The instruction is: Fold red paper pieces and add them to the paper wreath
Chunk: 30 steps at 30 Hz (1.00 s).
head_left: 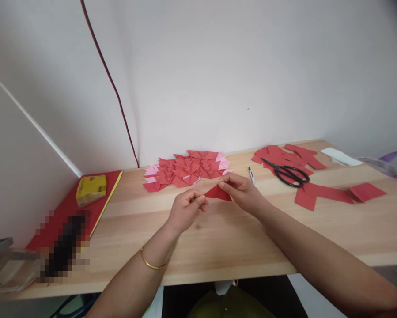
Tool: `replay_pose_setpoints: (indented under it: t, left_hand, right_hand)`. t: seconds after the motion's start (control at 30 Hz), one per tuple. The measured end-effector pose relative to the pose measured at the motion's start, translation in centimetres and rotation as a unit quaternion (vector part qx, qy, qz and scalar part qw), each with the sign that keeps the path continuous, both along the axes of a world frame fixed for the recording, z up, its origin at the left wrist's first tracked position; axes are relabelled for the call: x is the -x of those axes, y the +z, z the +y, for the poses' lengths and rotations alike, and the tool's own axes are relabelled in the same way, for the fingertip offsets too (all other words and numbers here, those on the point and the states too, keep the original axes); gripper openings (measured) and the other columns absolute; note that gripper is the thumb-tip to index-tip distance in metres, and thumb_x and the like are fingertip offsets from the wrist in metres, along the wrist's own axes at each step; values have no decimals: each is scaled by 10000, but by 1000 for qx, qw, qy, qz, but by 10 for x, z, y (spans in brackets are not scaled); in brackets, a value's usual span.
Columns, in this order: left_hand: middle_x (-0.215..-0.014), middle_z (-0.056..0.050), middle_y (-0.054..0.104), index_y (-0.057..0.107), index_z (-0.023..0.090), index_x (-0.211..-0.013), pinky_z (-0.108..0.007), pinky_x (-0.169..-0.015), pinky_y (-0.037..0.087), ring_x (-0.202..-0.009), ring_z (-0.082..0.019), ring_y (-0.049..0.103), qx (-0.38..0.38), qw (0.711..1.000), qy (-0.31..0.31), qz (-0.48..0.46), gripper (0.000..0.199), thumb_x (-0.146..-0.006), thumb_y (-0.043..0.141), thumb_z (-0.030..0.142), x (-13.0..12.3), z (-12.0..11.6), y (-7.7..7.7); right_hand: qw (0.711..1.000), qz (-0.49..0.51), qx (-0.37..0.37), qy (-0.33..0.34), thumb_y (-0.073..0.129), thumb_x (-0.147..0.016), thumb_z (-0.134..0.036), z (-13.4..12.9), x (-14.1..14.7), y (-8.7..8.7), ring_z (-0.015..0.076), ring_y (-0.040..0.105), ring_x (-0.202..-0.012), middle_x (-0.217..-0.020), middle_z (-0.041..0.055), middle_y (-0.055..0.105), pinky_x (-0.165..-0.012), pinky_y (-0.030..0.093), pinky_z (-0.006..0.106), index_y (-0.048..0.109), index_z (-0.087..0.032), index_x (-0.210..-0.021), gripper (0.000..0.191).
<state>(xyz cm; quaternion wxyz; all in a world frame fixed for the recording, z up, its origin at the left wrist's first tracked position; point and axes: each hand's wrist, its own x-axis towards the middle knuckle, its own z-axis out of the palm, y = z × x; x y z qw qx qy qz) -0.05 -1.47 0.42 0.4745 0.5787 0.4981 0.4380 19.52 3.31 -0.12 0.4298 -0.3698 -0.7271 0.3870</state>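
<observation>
A small red piece of paper [220,193], folded into a triangle, is held up between both hands above the wooden table. My left hand [189,206] pinches its left corner between thumb and fingers. At its top and right side, my right hand [240,189] grips it with thumb and forefinger. Just behind the hands lies a spread of folded red paper pieces [185,170], with folded pink paper pieces [225,163] at both its ends.
Black-handled scissors [286,172] rest on red paper sheets [273,154] at the right, near a pen [251,176]. More red squares [337,193] lie in front. A yellow packet [91,190] sits on a red sheet at the left. A cord [107,75] hangs along the wall.
</observation>
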Motion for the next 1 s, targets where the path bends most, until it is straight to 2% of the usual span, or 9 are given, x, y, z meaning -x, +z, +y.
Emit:
replay_pose_setpoints:
  t: [0.1,0.17,0.27,0.33,0.43,0.5,0.7,0.9,1.0]
  left_hand:
    - [-661,-33,661,644,140,-708,-250,-624,468,-610,-130,600,19,999,-22,26,215,-781,594,335,4,3,-3]
    - [-744,-56,696,671,144,-757,-281,-685,487,-696,-159,632,16,999,-19,47,220,-795,578,340,7,5,-5]
    - [-973,-76,710,681,181,-990,-324,-816,483,-911,-197,639,-46,996,20,78,267,-809,571,346,6,5,-5]
    - [-1019,-69,699,670,202,-1033,-325,-844,472,-949,-198,628,-88,989,31,112,285,-786,608,329,3,4,-6]
    - [-854,-43,702,694,198,-859,-304,-782,468,-829,-179,627,-121,975,16,184,133,-775,615,264,-4,0,-7]
    - [-776,-31,684,682,196,-780,-288,-737,457,-775,-166,611,-143,968,7,206,104,-791,586,234,-7,-1,-8]
    - [-679,-21,601,620,183,-673,-264,-663,424,-700,-145,549,-184,967,-4,177,166,-806,567,266,-8,-1,-5]
    - [-664,-3,566,601,174,-643,-259,-667,422,-673,-131,528,-151,983,25,106,197,-784,595,310,-6,1,-8]
    - [-696,-8,594,612,167,-675,-257,-675,430,-683,-131,544,-101,990,25,90,177,-778,602,311,-6,1,-9]
  right_hand:
    - [999,-24,-42,-7,526,-863,-322,2,-2,-3,139,509,-676,-729,27,574,-643,402,274,588,-175,-750,196]
    - [997,-35,-67,-9,521,-868,-298,3,-3,-3,139,517,-683,-736,31,583,-651,407,274,589,-176,-763,175]
    - [994,-53,-96,-2,519,-871,-266,1,-2,-3,141,523,-685,-737,31,590,-657,411,278,591,-181,-776,146]
    - [991,-64,-112,19,523,-868,-243,-2,1,-2,141,529,-687,-737,32,596,-662,414,278,599,-183,-778,132]
    - [989,-72,-120,51,529,-865,-222,-9,7,-1,137,535,-689,-728,34,595,-648,412,266,614,-176,-766,138]
    - [988,-72,-122,63,534,-865,-226,-13,10,-1,134,533,-683,-713,32,587,-631,407,257,619,-172,-754,150]
    - [990,-61,-103,70,536,-870,-262,-16,9,3,128,537,-676,-712,28,588,-634,414,254,630,-170,-753,176]
    - [996,-37,-20,81,577,-838,-288,-10,6,2,146,589,-776,-843,38,651,-700,464,269,642,-184,-872,128]
    - [996,-42,-18,71,573,-830,-282,-9,5,2,147,588,-739,-789,34,646,-680,466,274,640,-178,-813,125]
